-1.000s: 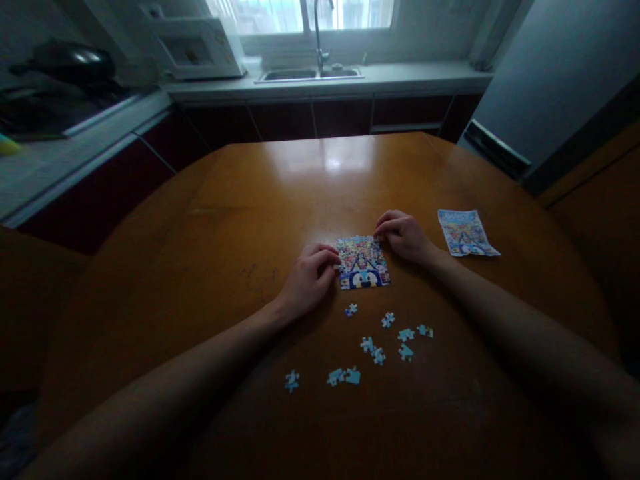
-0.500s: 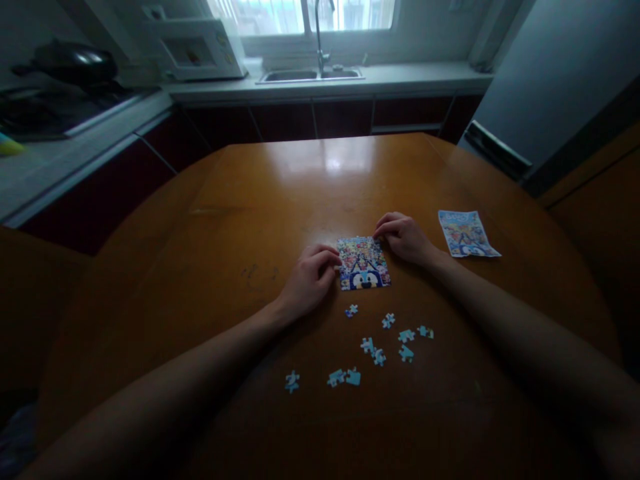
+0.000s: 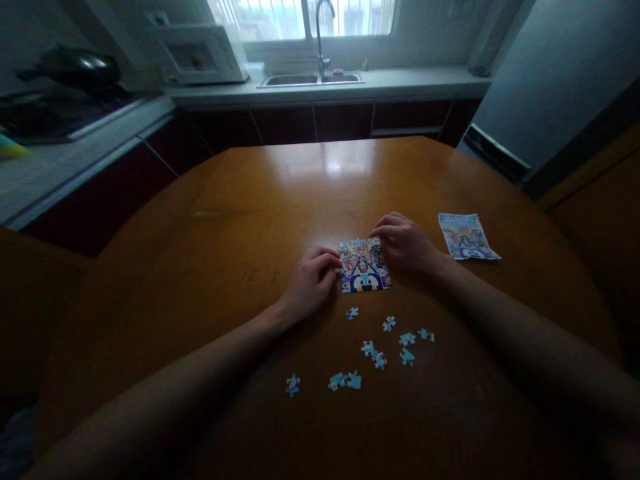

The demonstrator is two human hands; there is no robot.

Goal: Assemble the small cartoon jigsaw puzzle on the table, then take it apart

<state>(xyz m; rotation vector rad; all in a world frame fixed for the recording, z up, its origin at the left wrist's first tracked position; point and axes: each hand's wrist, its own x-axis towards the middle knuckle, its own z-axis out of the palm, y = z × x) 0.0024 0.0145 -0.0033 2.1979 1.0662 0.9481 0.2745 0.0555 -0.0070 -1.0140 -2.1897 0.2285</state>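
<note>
A partly assembled jigsaw puzzle (image 3: pixel 364 265) lies flat on the table, showing a blue cartoon dog's face below many small colourful figures. Against its left edge rests my left hand (image 3: pixel 315 272), fingers curled together and gripping that side. My right hand (image 3: pixel 403 239) is at the upper right corner, with thumb and fingers closed on the puzzle there; its fingertips partly cover the corner. Nearer to me lie several loose light-blue puzzle pieces, among them a piece (image 3: pixel 389 324), a pair (image 3: pixel 374 355) touching each other, and a lone piece (image 3: pixel 293 385) at the left.
A creased picture sheet (image 3: pixel 467 237) with the same dog design lies right of my right hand on the wooden table (image 3: pixel 240 200). Beyond the table are a counter with a sink (image 3: pixel 313 79), a microwave (image 3: pixel 200 53), a pan (image 3: pixel 75 67) on the stove, and a fridge (image 3: pixel 540 87).
My right hand has shifted slightly left along the puzzle's top edge. My left hand stays at the left edge, and the loose pieces lie as before.
</note>
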